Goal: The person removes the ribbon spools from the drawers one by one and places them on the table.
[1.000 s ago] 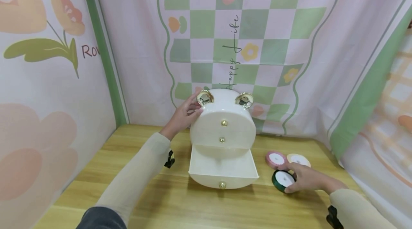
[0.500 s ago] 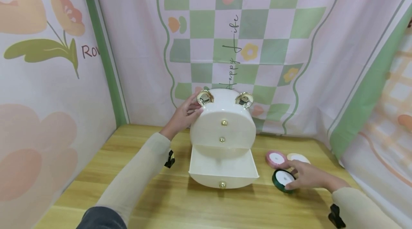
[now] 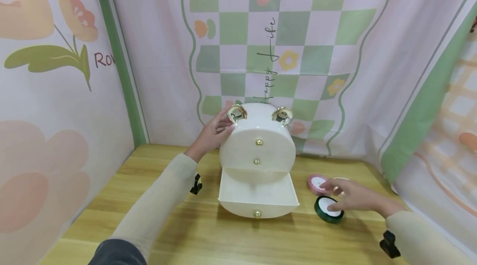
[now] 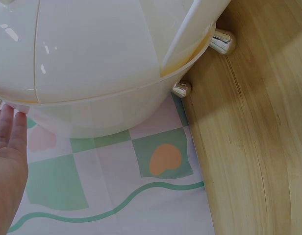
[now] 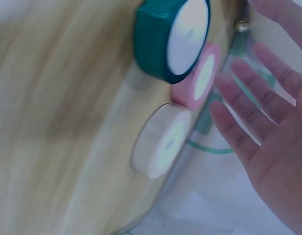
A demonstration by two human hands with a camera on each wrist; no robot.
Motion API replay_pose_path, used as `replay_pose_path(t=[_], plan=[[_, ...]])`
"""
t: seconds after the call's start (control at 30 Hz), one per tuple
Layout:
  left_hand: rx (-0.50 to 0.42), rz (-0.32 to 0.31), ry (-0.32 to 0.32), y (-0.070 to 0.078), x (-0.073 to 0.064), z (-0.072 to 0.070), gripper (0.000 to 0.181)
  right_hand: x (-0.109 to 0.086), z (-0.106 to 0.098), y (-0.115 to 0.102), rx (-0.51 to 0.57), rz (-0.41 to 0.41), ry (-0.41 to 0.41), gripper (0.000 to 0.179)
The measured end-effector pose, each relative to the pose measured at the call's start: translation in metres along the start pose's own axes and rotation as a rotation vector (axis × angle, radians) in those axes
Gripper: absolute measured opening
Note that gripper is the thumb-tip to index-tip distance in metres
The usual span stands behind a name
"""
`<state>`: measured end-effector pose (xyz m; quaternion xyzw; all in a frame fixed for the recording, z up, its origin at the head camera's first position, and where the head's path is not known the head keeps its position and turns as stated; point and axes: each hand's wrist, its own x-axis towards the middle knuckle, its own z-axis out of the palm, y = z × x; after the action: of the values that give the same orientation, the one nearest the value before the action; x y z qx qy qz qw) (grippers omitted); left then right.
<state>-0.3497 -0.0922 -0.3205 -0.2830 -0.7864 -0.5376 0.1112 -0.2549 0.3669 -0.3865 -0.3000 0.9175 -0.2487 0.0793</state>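
A white drawer box (image 3: 257, 151) with gold ear shapes stands upright, its bottom drawer (image 3: 257, 188) pulled out. My left hand (image 3: 213, 133) rests with extended fingers against the box's upper left side, beside the gold ear (image 3: 237, 113); some fingertips are hidden behind it in the head view. My right hand (image 3: 355, 197) hovers palm down over three ribbon rolls, fingers spread and holding nothing. The dark green ribbon roll (image 3: 327, 217) lies nearest, the pink ribbon roll (image 3: 312, 185) behind it. A cream ribbon roll (image 5: 161, 142), mostly covered by that hand in the head view, shows in the right wrist view.
The wooden table (image 3: 179, 223) runs back to a checkered curtain (image 3: 238, 29), with printed cloth (image 3: 44, 103) on the left too. Short gold feet (image 4: 222, 42) stick out from the box's underside. Gold knobs (image 3: 258, 142) mark the drawer fronts.
My right hand has lifted off the green ribbon roll and opened out, shifting slightly back over the pink and cream rolls. The left hand and the box have stayed put.
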Motion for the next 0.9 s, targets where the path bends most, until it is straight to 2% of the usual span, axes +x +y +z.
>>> replay_pose_path(t=[0.13,0.3,0.6,0.9], plan=[[-0.005,-0.003,0.002,0.000,0.000,0.000,0.069,0.005,-0.005,-0.010,-0.019,0.001,-0.019,0.054],[0.000,0.002,0.000,0.001,0.000,0.000,0.069,0.010,-0.009,-0.021,-0.043,-0.045,-0.016,0.052],[-0.004,0.022,-0.001,0.001,0.000,0.000,0.070,0.018,-0.014,-0.049,0.008,-0.102,-0.017,0.048],[-0.015,0.022,-0.003,0.002,-0.001,-0.001,0.069,0.029,-0.016,-0.074,0.000,-0.173,-0.010,0.041]])
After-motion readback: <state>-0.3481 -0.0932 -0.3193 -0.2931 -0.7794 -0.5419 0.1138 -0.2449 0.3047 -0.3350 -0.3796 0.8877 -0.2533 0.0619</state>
